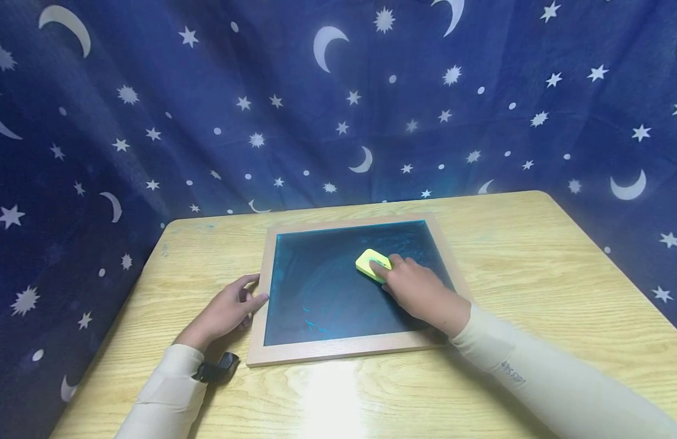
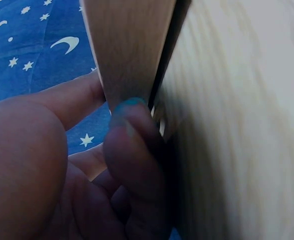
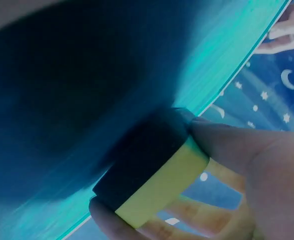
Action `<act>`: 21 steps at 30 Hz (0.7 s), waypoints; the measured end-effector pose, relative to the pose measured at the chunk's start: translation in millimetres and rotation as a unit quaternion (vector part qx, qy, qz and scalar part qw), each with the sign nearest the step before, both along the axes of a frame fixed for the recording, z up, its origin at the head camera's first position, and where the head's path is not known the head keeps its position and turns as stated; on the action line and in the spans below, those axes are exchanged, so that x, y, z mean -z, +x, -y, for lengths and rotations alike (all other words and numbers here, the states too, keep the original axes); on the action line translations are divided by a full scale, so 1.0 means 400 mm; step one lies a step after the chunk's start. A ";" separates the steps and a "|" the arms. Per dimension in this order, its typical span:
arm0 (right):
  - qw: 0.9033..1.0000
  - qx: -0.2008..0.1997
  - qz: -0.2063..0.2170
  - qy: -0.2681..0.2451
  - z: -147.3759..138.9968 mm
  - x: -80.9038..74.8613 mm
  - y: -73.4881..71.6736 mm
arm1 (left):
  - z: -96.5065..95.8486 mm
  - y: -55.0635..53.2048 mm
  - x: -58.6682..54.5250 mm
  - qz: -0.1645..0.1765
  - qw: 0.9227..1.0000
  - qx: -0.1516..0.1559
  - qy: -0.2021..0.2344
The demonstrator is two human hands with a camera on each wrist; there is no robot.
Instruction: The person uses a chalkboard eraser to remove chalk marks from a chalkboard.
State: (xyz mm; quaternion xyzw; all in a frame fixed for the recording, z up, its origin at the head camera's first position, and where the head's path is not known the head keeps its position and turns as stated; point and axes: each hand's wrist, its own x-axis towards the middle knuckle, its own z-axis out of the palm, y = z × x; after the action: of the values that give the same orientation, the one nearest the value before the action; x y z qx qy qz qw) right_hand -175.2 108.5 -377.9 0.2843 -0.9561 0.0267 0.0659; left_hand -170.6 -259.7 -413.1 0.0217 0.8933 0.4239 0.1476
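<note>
A small chalkboard (image 1: 327, 286) with a pale wooden frame (image 1: 338, 349) lies on the table. Its dark surface carries faint smears, and a few blue chalk marks (image 1: 314, 325) show near the lower left. My right hand (image 1: 418, 292) holds a yellow chalkboard eraser (image 1: 366, 262) over the right half of the board. The right wrist view shows its dark felt side (image 3: 144, 152) against the board, thumb and fingers on opposite sides of the yellow body (image 3: 164, 182). My left hand (image 1: 229, 310) grips the frame's left edge, where its thumb (image 2: 131, 145) presses the wood (image 2: 131, 50).
The board rests on a light wood-grain table (image 1: 536, 274) with rounded far corners. Behind it hangs a dark blue curtain (image 1: 294, 73) printed with moons and stars. A black strap piece (image 1: 220, 369) sticks out from the left wrist, just above the table.
</note>
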 end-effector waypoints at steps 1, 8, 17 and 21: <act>1.000 0.005 0.001 -0.002 -0.009 -0.001 -0.002 | 0.001 -0.001 0.000 0.001 1.000 -0.001 0.001; 1.000 0.015 -0.019 -0.017 -0.052 -0.006 -0.008 | 0.003 -0.002 0.000 0.005 1.000 -0.002 0.008; 0.999 0.004 -0.017 -0.027 -0.067 -0.004 -0.015 | 0.001 -0.001 0.002 -0.005 1.000 -0.002 0.005; 0.999 0.002 -0.029 -0.046 -0.082 -0.016 -0.012 | 0.001 0.000 0.001 -0.007 1.000 -0.003 0.004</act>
State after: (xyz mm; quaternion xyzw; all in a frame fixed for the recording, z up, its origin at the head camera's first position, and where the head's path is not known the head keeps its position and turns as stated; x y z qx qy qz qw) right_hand -180.1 141.1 -371.6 0.2799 -0.9520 0.0620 0.1070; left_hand -170.5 -260.0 -413.6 0.0226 0.8925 0.4281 0.1403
